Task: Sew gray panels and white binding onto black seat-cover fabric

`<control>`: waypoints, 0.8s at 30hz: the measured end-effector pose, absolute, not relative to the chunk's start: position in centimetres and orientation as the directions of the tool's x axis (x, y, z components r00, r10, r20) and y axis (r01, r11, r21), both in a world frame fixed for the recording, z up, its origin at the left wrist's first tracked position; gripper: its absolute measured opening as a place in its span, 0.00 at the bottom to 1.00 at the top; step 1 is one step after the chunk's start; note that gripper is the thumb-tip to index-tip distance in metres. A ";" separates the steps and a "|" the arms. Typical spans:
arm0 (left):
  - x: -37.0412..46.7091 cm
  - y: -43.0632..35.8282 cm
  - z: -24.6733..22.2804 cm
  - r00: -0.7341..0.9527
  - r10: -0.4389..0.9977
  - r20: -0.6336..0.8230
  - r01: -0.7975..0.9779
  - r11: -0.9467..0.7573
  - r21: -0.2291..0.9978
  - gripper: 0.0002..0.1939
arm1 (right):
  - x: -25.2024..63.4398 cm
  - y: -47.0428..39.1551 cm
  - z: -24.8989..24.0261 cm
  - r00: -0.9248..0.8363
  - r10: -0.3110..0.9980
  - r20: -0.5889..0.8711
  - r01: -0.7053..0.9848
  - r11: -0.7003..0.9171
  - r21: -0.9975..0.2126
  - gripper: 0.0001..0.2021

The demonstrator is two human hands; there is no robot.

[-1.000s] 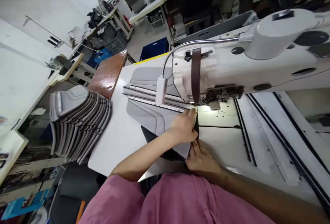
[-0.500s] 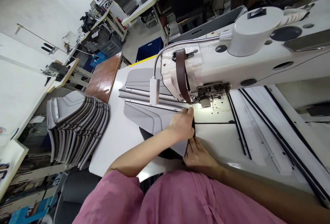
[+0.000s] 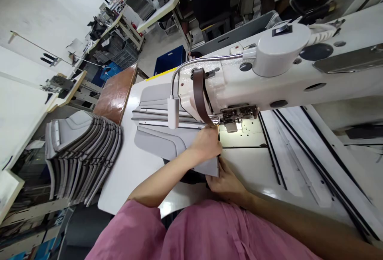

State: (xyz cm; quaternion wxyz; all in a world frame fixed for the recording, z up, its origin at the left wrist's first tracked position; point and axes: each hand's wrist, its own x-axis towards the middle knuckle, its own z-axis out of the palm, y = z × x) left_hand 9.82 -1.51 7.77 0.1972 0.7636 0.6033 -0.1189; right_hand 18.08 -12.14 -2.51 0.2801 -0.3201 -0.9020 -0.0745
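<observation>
A gray padded fabric panel [image 3: 167, 139], marked with curved stitch lines and crossed by white strips, lies flat to the left of and under the left hand [image 3: 206, 143], black material showing beneath. That hand is mostly closed, fingers curled over the panel's right edge; its forearm slants up and rightward across the cloth. Below it, the right hand [image 3: 226, 184] pinches the lower corner, some fingertips hidden, its forearm reaching in from the right. The sewing machine [image 3: 281, 84] stands just beyond both hands.
</observation>
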 end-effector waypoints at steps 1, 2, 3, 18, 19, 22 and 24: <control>9.8 -1.5 7.5 0.230 0.891 -0.391 0.970 -0.175 0.171 0.15 | 18.2 -11.9 -2.5 -0.651 0.531 0.542 0.611 0.790 -0.039 0.15; 9.7 -1.8 7.2 0.213 0.908 -0.361 0.971 -0.155 0.184 0.15 | 18.2 -11.8 -2.5 -0.657 0.528 0.538 0.611 0.791 -0.030 0.16; 9.6 -2.3 7.1 0.199 0.921 -0.336 0.970 -0.137 0.199 0.16 | 18.2 -11.8 -2.5 -0.654 0.533 0.537 0.621 0.783 -0.022 0.16; 7.7 -8.2 5.3 0.210 0.952 -0.222 0.935 -0.130 0.330 0.26 | 18.1 -13.1 -2.3 -0.545 0.482 0.686 0.596 0.798 -0.086 0.12; 7.7 -8.0 5.2 0.216 0.955 -0.205 0.930 -0.137 0.341 0.25 | 18.1 -12.8 -2.2 -0.551 0.486 0.678 0.584 0.805 -0.102 0.12; 7.5 -7.3 5.2 0.246 0.957 -0.157 0.907 -0.170 0.385 0.20 | 18.3 -12.1 -2.0 -0.566 0.524 0.636 0.536 0.821 -0.199 0.13; 7.2 -6.8 5.1 0.273 0.953 -0.130 0.888 -0.198 0.416 0.19 | 18.2 -11.7 -1.9 -0.578 0.554 0.599 0.511 0.818 -0.264 0.14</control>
